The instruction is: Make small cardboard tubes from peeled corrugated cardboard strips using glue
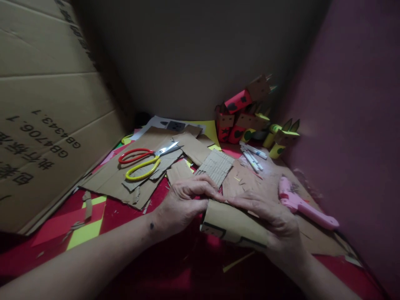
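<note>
A curved piece of brown cardboard (234, 223) with black printed marks is held between both hands above the red surface. My left hand (187, 202) pinches its upper left edge, fingers bent over the top and thumb beneath them. My right hand (271, 221) wraps round its right end, with fingers stretched along the top edge to meet the left fingertips. Just beyond the fingers lie a corrugated cardboard piece (215, 166) and a flat brown sheet (240, 179). Scissors with one red and one yellow handle (150, 160) rest open on cardboard scraps at the left.
A pink glue gun (304, 204) lies at the right, near white markers (252, 157). Red and yellow cardboard figures (237, 121) stand against the back wall. A large printed carton (53, 112) rises at the left, above red and yellow paper (86, 227). A purple wall (350, 125) bounds the right.
</note>
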Action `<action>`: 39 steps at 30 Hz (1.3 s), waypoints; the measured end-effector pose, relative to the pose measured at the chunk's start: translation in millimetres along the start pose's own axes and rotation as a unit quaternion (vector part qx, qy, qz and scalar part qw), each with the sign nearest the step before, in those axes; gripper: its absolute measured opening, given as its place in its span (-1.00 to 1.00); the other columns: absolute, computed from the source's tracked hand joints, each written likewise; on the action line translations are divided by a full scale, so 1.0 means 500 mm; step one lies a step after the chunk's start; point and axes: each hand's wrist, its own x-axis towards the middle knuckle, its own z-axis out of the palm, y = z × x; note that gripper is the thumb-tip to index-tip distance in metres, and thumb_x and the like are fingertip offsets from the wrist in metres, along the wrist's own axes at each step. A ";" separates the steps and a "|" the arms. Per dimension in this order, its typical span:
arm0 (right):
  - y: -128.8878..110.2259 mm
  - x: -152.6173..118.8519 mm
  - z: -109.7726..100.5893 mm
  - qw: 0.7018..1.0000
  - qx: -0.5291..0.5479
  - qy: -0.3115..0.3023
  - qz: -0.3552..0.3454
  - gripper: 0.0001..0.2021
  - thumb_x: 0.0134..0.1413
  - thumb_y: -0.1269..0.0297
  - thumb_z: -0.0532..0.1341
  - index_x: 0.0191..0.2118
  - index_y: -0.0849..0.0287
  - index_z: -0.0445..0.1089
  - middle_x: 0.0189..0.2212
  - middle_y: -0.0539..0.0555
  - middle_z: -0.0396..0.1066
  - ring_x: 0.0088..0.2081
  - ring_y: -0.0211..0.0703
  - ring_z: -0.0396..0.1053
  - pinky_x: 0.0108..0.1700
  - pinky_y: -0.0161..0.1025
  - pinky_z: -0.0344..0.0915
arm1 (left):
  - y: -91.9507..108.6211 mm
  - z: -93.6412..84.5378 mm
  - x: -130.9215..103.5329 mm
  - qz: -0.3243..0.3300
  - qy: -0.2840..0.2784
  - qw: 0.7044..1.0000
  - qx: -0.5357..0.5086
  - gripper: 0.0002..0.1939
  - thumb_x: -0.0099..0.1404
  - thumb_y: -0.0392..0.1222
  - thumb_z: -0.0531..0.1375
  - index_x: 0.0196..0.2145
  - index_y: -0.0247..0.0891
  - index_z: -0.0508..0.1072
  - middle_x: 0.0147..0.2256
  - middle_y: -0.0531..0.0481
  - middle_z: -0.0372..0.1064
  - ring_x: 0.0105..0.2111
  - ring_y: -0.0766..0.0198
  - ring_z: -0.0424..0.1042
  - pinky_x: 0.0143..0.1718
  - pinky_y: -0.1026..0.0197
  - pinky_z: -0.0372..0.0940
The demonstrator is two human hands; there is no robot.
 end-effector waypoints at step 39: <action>0.007 -0.010 0.004 0.994 0.096 0.028 0.052 -0.82 -0.09 0.31 0.32 -0.26 0.09 0.44 -0.39 0.06 0.42 -0.32 -0.12 0.38 -0.30 -0.20 0.30 | -0.007 0.012 0.002 -0.006 -0.025 0.998 -0.051 -0.80 0.03 -0.56 0.18 -0.53 -0.29 0.41 -0.45 0.08 0.30 -0.38 0.38 0.28 -0.32 0.32 0.18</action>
